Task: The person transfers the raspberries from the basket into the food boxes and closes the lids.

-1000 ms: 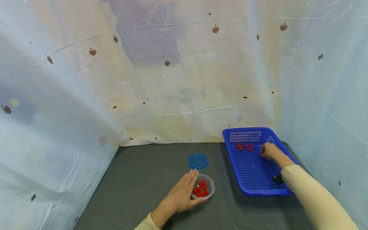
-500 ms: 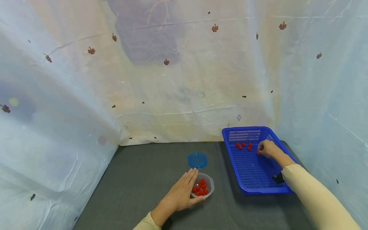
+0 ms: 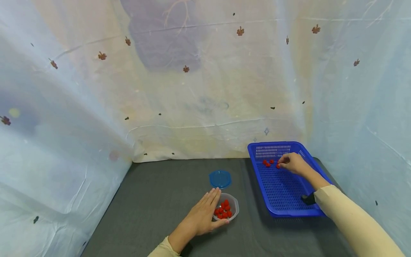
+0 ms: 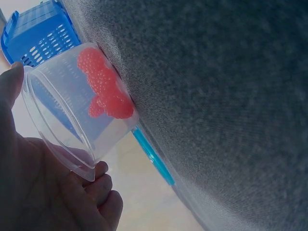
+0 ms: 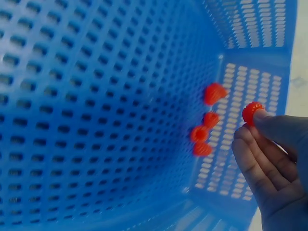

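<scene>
My left hand (image 3: 202,214) lies along the near-left side of a clear plastic container (image 3: 235,205), fingers straight and together, thumb out at its front rim. Several red raspberries (image 3: 224,210) sit on the container's bottom; the left wrist view shows these raspberries (image 4: 103,82) through its wall. My right hand (image 3: 295,164) is inside a blue plastic basket (image 3: 273,200), at its back part. In the right wrist view, thumb and forefinger pinch one raspberry (image 5: 251,113) above the basket floor. Several loose raspberries (image 5: 200,134) lie near the basket's far wall. The fingers may hide others.
A round blue lid (image 3: 220,179) lies on the dark grey tabletop (image 3: 167,192), just behind the container. The basket stands on the right, beside the right-hand curtain (image 3: 363,150). Patterned sheeting (image 3: 205,92) hangs behind and along both sides of the table.
My right hand has moved left and slightly back in the basket, toward the loose raspberries, with a raspberry at its fingertips. The left hand and container have stayed put.
</scene>
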A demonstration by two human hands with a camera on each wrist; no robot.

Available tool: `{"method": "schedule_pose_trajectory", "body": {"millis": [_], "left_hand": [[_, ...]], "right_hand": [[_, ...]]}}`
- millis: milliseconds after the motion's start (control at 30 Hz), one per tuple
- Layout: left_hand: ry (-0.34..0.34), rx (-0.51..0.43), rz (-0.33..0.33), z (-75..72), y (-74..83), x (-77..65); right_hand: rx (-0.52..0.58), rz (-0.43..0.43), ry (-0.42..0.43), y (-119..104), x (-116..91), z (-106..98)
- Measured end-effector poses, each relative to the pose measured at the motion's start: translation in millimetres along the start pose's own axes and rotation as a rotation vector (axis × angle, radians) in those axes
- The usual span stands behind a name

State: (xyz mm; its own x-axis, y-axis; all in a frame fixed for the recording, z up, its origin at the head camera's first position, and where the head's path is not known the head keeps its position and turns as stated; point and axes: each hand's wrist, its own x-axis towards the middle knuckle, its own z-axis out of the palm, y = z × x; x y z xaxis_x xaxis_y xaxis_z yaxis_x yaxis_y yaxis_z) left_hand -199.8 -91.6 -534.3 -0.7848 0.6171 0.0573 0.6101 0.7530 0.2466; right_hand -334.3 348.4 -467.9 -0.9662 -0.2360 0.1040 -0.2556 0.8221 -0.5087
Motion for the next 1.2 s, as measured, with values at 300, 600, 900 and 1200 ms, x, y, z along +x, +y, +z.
{"method": "schedule_pose_trajectory", "body": {"millis": [300, 600, 900, 1200], "left_hand": [[-0.007, -0.001, -0.007, 0.6, -0.4, 0.9], [-0.009, -0.001, -0.003, 1.0, -0.1, -0.5], [-0.007, 0.011, -0.002, 1.6, -1.5, 0.3], [-0.015, 0.008, -0.009, 1.0, -0.5, 1.0]], "right_hand": [[0.097, -0.041, 0.026, -29.2, -4.0, -0.5], [0.156, -0.119, 0.049, -55.0, -11.7, 1.2], [0.233, -0.231, 0.018, -84.6, -19.2, 5.9], [0.285, -0.288, -0.045, -113.1, -27.6, 15.9]]}}
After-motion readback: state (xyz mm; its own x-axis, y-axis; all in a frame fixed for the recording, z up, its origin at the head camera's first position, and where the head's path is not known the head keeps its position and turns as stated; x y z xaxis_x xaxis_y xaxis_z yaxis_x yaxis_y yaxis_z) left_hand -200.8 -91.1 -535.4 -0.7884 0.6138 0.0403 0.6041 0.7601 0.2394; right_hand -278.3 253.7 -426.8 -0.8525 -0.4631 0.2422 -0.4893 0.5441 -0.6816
